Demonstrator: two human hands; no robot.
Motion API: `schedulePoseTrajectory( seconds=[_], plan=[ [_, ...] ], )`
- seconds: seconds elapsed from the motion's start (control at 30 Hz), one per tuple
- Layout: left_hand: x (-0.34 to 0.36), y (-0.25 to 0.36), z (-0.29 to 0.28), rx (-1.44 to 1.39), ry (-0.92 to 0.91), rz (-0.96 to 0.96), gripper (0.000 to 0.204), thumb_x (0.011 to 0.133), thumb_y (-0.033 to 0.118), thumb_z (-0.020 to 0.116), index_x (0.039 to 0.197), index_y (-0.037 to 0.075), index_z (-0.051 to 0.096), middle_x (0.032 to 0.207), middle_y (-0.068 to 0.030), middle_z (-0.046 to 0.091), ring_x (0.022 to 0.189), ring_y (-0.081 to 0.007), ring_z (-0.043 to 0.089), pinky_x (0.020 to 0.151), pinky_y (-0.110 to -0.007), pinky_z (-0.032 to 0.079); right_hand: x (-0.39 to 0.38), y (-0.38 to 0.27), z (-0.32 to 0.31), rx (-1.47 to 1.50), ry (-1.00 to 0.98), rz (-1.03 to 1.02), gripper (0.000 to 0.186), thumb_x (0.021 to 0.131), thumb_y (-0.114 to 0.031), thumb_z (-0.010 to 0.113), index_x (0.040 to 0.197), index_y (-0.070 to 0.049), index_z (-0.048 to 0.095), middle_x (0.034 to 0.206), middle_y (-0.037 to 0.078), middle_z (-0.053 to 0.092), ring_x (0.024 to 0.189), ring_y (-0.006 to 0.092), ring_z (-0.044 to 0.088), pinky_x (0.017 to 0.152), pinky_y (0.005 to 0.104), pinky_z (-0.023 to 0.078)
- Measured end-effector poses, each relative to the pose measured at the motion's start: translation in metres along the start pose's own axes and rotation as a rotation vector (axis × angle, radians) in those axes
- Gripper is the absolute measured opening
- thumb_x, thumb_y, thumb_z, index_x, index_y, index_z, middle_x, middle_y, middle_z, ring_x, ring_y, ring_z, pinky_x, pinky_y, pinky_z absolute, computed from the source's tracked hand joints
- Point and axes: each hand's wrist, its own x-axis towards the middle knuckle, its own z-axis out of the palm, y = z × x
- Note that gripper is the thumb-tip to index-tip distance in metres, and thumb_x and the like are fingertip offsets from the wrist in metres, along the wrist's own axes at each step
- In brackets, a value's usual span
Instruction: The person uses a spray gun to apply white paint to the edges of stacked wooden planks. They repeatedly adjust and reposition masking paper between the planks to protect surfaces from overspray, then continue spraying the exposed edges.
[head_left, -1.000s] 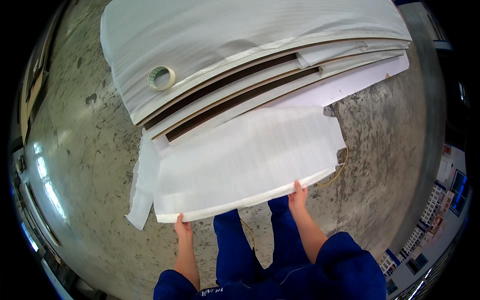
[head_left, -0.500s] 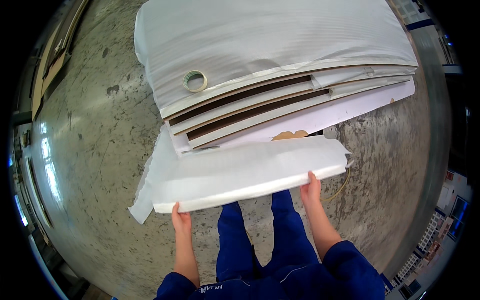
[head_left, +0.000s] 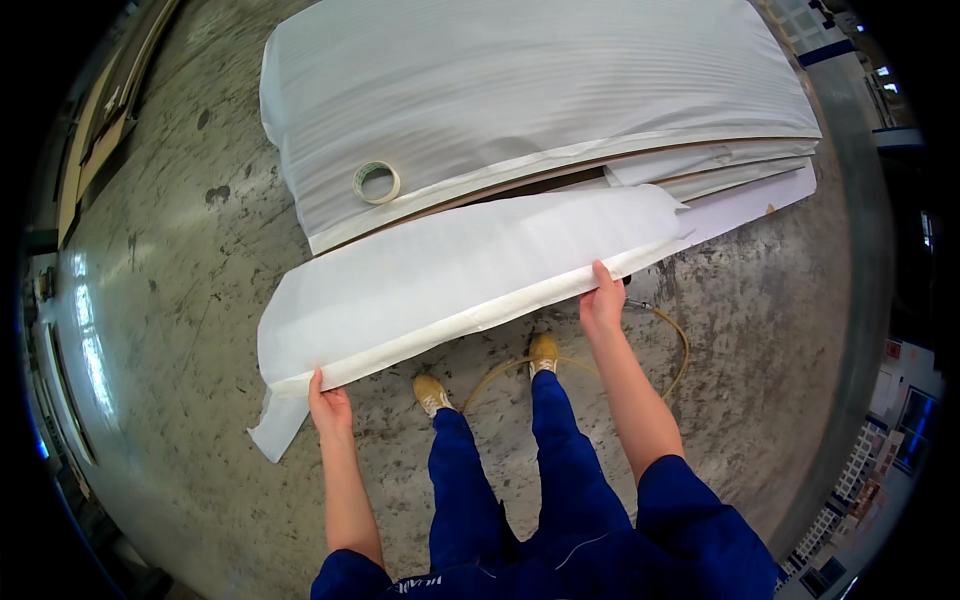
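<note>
A white foam-wrapped panel (head_left: 470,275) is held by its near long edge in both hands, level in front of the person and just before the stack (head_left: 540,110) of wrapped boards on the floor. The left hand (head_left: 328,408) is closed on the panel's left end, fingers curled under the edge; the right hand (head_left: 603,298) is closed on the edge near the right end. A loose flap of wrap hangs down past the left corner.

Half a second ago the panel sat lower and showed mostly its edge; a second ago it lay flat and close to the legs. Now it has swung up and away from the body, its far edge covering the gap where dark board edges showed in the stack. By the look of it, the panel is being carried onto or against the stack, with its weight borne wholly by the two hands.

A tape roll (head_left: 376,182) lies on the top wrapped board, well clear of the panel. Below the panel, a tan hose (head_left: 672,335) curls across the concrete floor (head_left: 170,300) beside the person's yellow shoes (head_left: 544,352). Blue trousers and sleeves fill the lower frame. Timber strips lie along the far left.
</note>
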Motion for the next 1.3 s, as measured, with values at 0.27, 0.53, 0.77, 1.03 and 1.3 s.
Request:
schedulePoseTrajectory(
  seconds=[0.27,0.53,0.77,1.03,1.3],
  plan=[
    [-0.07,-0.032,-0.049,0.015,0.172,-0.048,0.032,0.089,0.007,0.057,0.116,-0.007,0.048,0.116,-0.0151,0.057,0.108,-0.0248,0.057,0.096,-0.035,0.05,-0.046,-0.026,-0.042,-0.141,0.226,-0.013,0.041,0.087,-0.006,0.059,0.125,-0.002,0.044,0.117,0.009,0.054,0.105,0.0221,0.056,0.088,0.0355,0.049],
    [-0.125,-0.017,-0.02,0.015,0.24,-0.204,0.032,0.084,0.001,0.059,0.115,-0.003,0.05,0.114,-0.0126,0.059,0.105,-0.0243,0.059,0.092,-0.032,0.053,-0.077,-0.093,-0.068,-0.31,0.333,0.002,0.034,0.084,-0.009,0.057,0.116,-0.006,0.047,0.107,0.007,0.056,0.092,0.02,0.059,0.068,0.0354,0.053],
    [-0.002,-0.019,0.081,-0.012,0.062,-0.061,0.034,0.087,0.002,0.057,0.118,-0.006,0.048,0.119,-0.0155,0.056,0.109,-0.0267,0.056,0.1,-0.037,0.047,0.08,-0.04,0.027,-0.305,0.178,0.13,0.042,0.084,-0.01,0.057,0.123,-0.006,0.041,0.116,0.012,0.053,0.102,0.0292,0.057,0.077,0.0494,0.052],
    [0.128,-0.053,0.088,-0.202,-0.184,0.0,0.032,0.089,0.01,0.057,0.118,-0.002,0.051,0.119,-0.0146,0.058,0.114,-0.0271,0.054,0.098,-0.041,0.046,0.155,0.032,0.073,0.076,-0.309,0.102,0.048,0.087,-0.011,0.056,0.132,-0.008,0.039,0.125,0.011,0.05,0.115,0.0311,0.05,0.092,0.0534,0.047],
    [0.219,-0.127,0.037,-0.233,-0.372,0.031,0.038,0.086,0.013,0.059,0.123,0.003,0.052,0.122,-0.0074,0.059,0.118,-0.0238,0.051,0.1,-0.043,0.043,0.184,0.097,0.016,0.216,-0.353,0.067,0.04,0.087,-0.016,0.06,0.123,-0.004,0.048,0.12,0.009,0.056,0.114,0.0247,0.053,0.103,0.0402,0.041]
  ],
)
